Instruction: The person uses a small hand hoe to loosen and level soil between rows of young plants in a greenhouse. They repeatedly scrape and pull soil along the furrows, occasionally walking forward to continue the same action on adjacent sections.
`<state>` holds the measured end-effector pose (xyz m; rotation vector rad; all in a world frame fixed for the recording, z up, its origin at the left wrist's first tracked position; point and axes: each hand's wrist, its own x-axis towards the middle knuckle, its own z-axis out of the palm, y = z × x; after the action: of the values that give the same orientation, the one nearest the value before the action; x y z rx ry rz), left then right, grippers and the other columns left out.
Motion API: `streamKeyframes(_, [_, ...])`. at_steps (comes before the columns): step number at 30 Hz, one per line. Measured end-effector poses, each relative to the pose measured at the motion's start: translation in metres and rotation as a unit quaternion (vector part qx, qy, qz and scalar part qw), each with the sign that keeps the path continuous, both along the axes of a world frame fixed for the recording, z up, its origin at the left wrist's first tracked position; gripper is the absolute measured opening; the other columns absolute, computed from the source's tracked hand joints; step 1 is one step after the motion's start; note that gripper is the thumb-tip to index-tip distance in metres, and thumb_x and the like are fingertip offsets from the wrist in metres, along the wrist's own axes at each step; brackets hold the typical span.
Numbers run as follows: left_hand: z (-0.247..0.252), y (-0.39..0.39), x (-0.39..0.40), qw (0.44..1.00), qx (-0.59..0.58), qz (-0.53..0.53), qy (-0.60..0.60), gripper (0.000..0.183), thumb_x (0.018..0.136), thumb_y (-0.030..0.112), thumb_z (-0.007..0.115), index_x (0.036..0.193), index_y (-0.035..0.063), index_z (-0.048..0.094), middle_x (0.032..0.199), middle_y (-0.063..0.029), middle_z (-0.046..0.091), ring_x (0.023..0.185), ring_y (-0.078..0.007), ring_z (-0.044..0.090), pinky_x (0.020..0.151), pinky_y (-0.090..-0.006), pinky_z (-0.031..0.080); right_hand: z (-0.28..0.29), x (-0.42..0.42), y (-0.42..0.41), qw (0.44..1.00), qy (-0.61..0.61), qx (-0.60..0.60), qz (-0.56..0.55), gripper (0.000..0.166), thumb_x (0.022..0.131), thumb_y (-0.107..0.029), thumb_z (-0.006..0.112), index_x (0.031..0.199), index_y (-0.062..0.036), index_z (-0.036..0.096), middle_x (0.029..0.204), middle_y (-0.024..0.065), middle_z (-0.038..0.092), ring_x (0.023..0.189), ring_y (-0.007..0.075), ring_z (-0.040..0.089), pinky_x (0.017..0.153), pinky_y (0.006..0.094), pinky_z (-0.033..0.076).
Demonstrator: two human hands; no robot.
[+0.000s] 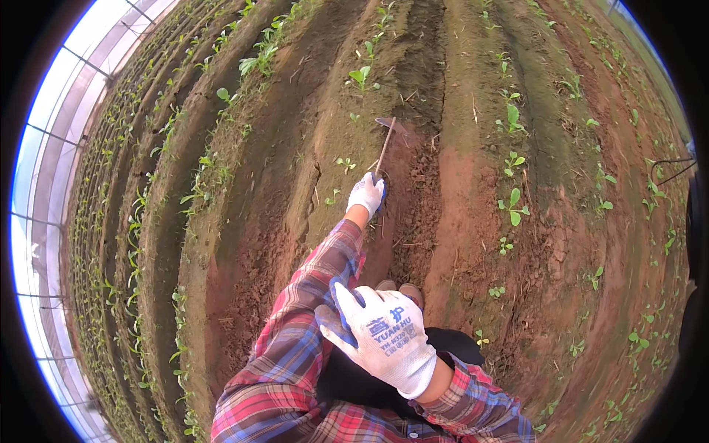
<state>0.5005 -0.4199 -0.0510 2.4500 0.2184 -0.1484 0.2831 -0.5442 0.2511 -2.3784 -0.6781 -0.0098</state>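
Observation:
My left hand (366,194), in a white knit glove with a blue palm, reaches forward and is closed round the wooden handle of a hand hoe (386,145). The hoe's thin metal blade sits across the handle's far end, at the soil between two planted strips. Close to my body is my right hand (385,335), gloved alike, its printed back upward. Its thumb and forefinger point left and stand apart; nothing shows between them, and the palm is mostly hidden. Small leafy seedlings (344,163) grow just left of the handle.
Long soil ridges with rows of seedlings (514,207) run away on both sides. Crumbled soil (416,221) lies in the furrow ahead of my shoes (411,292). A taller leafy clump (260,62) stands up ahead on the left. A framed, pale greenhouse wall (50,210) curves along the left.

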Motion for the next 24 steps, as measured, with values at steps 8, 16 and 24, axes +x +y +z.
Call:
streamKeyframes(8, [-0.002,0.010,-0.023,0.999,-0.003,-0.010,0.035,0.040,0.094,0.035,0.049,0.120,0.0050,0.055,0.111,-0.0230,0.064,0.105,-0.0389,0.060,0.089,-0.0460,0.047,-0.006,0.004,-0.002,1.000,0.019,-0.007,0.017,0.042,0.084,-0.040,0.067,0.107,-0.0052,0.065,0.078,0.0056,0.061,0.070,0.0198,0.063,0.064,0.0317,0.048])
streamKeyframes(16, [0.012,0.003,-0.016,0.994,-0.103,0.035,-0.010,0.033,0.094,0.031,0.053,0.116,0.0055,0.055,0.095,-0.0183,0.064,0.085,-0.0313,0.061,0.075,-0.0397,0.049,-0.007,0.005,0.001,1.000,0.018,0.005,0.019,0.041,0.084,-0.039,0.067,0.107,-0.0050,0.066,0.076,0.0055,0.059,0.066,0.0197,0.063,0.061,0.0312,0.048])
streamKeyframes(24, [0.018,-0.001,0.026,0.881,-0.423,0.160,0.140,0.016,0.096,0.030,0.052,0.093,0.0145,0.049,0.067,-0.0015,0.050,0.048,-0.0135,0.046,0.042,-0.0299,0.042,-0.012,0.007,0.002,0.999,0.021,0.005,0.025,0.041,0.085,-0.039,0.065,0.108,-0.0041,0.065,0.075,0.0065,0.059,0.066,0.0210,0.063,0.061,0.0329,0.048])
